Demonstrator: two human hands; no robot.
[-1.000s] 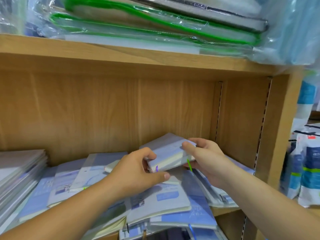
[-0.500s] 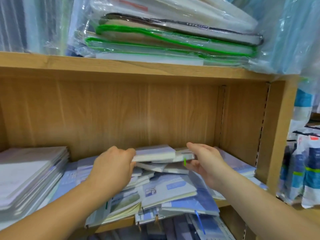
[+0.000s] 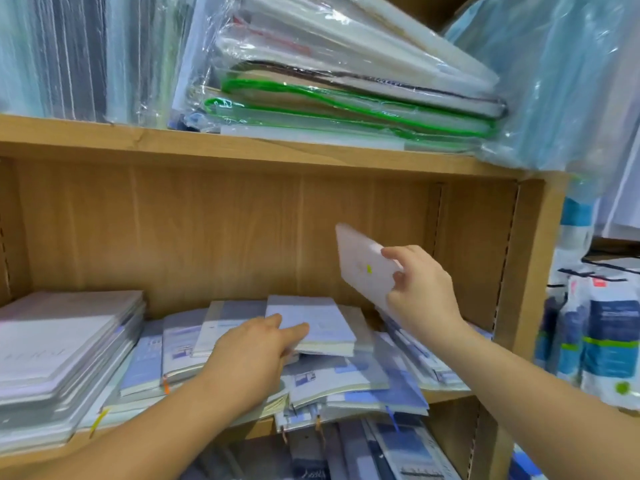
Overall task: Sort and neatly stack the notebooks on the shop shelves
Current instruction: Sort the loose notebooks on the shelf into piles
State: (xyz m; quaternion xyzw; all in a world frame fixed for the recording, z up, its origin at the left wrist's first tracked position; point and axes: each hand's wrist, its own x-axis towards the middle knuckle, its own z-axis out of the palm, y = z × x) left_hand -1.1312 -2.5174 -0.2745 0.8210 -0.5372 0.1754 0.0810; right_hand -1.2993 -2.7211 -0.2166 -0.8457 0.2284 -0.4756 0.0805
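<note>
A loose heap of pale blue and lilac notebooks (image 3: 214,344) covers the middle shelf (image 3: 256,429). My left hand (image 3: 252,355) lies on the heap, its fingers stretched onto a small lilac notebook (image 3: 311,323) that sits on top. My right hand (image 3: 420,289) holds a small white notebook (image 3: 360,268) tilted up in the air above the right end of the heap, thumb on its front face. A tidy stack of larger grey notebooks (image 3: 62,355) stands at the shelf's left end.
The upper shelf (image 3: 242,147) carries plastic-wrapped folders (image 3: 346,91) with green and black edges and bundles of wrapped stationery. The shelf's right side panel (image 3: 519,271) stands close to my right hand. Packaged goods (image 3: 595,341) hang beyond it. More notebooks (image 3: 381,452) lie on the shelf below.
My right hand has lifted a small white notebook off the heap and tilted it upright. My left hand has let go of the stack's edge and now lies flat on the lilac notebook. The camera has tilted up.
</note>
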